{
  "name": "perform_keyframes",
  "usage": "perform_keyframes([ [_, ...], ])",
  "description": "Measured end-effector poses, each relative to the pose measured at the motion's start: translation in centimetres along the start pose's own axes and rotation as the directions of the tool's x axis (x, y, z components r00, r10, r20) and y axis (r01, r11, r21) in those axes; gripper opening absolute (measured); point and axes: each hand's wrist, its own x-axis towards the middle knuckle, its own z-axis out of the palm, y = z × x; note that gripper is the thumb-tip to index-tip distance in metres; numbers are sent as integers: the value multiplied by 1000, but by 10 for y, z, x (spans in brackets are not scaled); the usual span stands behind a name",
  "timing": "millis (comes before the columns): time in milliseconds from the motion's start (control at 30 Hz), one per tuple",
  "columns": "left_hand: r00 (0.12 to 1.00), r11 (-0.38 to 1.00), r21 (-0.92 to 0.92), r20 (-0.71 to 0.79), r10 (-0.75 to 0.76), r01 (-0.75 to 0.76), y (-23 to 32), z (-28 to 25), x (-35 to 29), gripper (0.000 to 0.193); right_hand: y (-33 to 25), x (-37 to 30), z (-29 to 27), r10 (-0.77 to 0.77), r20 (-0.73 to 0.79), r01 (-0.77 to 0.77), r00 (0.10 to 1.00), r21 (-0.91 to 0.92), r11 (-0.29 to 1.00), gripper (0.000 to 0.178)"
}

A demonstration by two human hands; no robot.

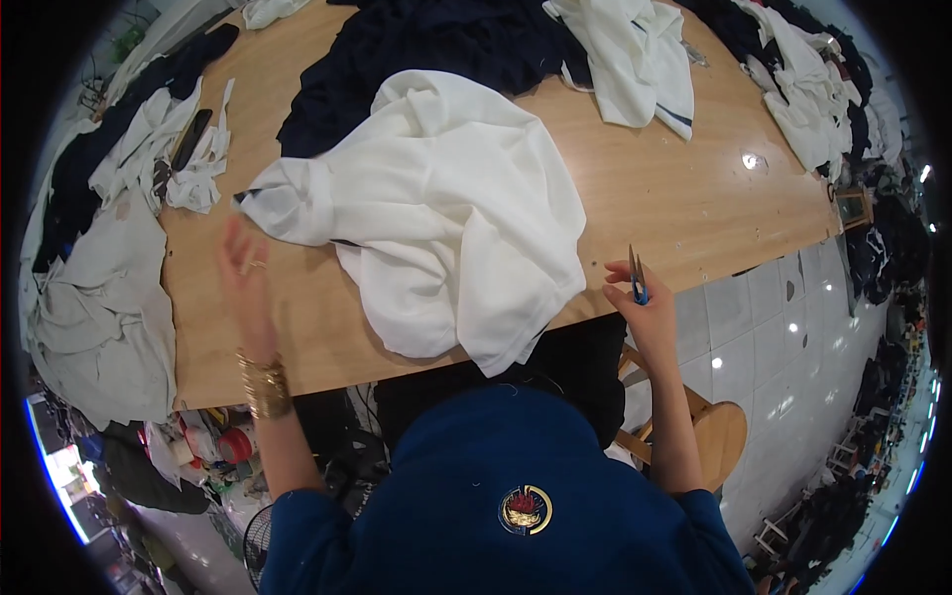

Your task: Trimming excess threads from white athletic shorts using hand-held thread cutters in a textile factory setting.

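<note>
A white garment lies bunched on the wooden table in front of me, its loose folds hanging over the near edge. Its narrow left end, like a cuff or sleeve end, has a dark tip. Just below that end is my left hand, open and somewhat blurred, with its fingers stretched away from me and nothing seen in them. My right hand grips small blue-handled thread snips, blades pointing up and away from me. It is at the table's near edge, right of the garment and apart from it.
Dark navy cloth lies behind the white garment. Another white piece with dark trim is at the far right. Garments hang over the table's left and right edges. A wooden stool stands below on the right.
</note>
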Motion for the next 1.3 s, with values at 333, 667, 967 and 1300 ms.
perform_keyframes([
  [333, 540, 964, -254, 802, 255, -79, 90, 106, -122, 47, -23, 15, 36, -329, 89, 337, 940, -85, 938, 25],
  [667, -63, 458, -25, 982, 177, 889, 110, 98, -134, 42, -75, 1, 46, -401, 26, 392, 916, 151, 907, 20],
  [967, 467, 6, -470, 874, -135, 883, 97, 104, -115, 28, -82, -11, 48, -556, -62, 557, 829, -9, 831, 28],
  [1300, 639, 387, -534, 736, -225, 752, 106, 94, -111, 30, -76, -5, 11, -327, 84, 334, 941, -102, 937, 36],
])
